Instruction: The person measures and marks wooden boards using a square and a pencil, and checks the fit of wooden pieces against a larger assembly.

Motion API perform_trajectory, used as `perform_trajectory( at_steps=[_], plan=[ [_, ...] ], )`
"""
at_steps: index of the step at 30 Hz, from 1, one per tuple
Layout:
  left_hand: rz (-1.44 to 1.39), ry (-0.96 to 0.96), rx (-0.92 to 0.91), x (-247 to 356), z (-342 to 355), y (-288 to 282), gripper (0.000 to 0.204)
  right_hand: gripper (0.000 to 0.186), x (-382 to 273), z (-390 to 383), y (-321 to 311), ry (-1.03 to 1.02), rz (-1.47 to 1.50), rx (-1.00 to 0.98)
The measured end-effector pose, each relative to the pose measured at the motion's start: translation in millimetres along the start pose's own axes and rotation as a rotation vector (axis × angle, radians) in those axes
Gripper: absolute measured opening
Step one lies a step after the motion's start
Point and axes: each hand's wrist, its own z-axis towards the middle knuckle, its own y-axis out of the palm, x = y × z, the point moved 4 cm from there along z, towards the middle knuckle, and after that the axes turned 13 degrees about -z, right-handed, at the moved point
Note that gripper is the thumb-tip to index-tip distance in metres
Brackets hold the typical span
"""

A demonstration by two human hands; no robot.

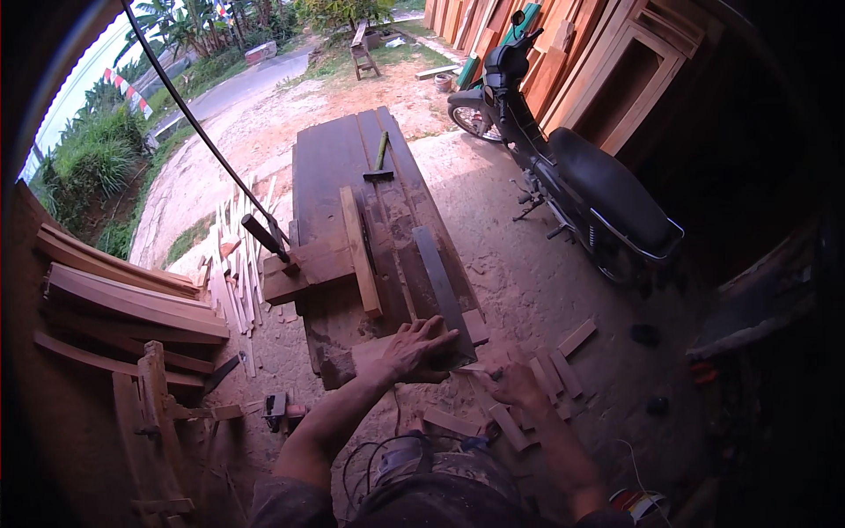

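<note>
- One workbench of dark, worn planks, its surface dusty with sawdust and cut by long straight grooves.
- One long, flat, smooth grey strip, straight-edged, lies lengthwise along the bench's right side, its near end at the hands.
- One squared bar of lighter wood lies to the strip's left, apart from it.
- The left hand is palm down, part open with fingers spread, fingertips over the strip's near end.
- The right hand is curled just beside the bench's near right corner; what it grips, if anything, I cannot tell.
- One hammer, green-handled with a dark head, lies towards the far end.
- Several rectangular wooden offcuts litter the rough floor.
- One dark motorbike stands to the right.
</note>
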Motion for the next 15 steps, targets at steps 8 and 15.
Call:
perform_trajectory(
  at_steps=[8, 15],
  plan=[
    [0.034, 0.012, 0.018, 0, 1, -2, 0.094, 0.041, -43, 18, 21, 0.539, 0.816, 0.082],
    [0.086, -0.019, 0.149, -16, 1, 12, 0.1, 0.028, 23, -10, 26, 0.617, 1.186, 0.327]
  ],
)
